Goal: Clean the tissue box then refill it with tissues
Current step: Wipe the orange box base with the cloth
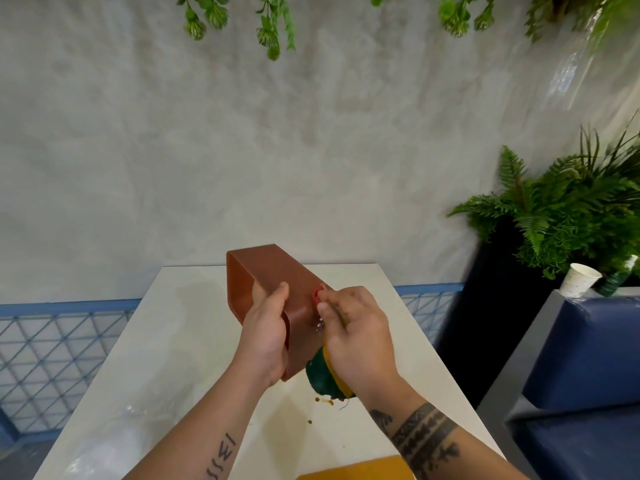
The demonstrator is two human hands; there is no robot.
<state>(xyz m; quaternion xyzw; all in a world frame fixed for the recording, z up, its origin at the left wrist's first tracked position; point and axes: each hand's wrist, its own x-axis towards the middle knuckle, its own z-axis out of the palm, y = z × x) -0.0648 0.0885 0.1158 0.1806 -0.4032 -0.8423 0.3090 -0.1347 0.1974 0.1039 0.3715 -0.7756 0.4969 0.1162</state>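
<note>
Left hand [265, 329] is gripping the brown tissue box [273, 271], right hand [358, 336] is clutching a multicoloured cloth [322, 377] against it — brace the box, wipe firmly.

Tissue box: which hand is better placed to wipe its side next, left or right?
Right. The right hand grips the cloth, pressed to the side of the tissue box, so it can wipe directly. The left hand is wrapped round the box's near open edge, holding it tilted.
</note>
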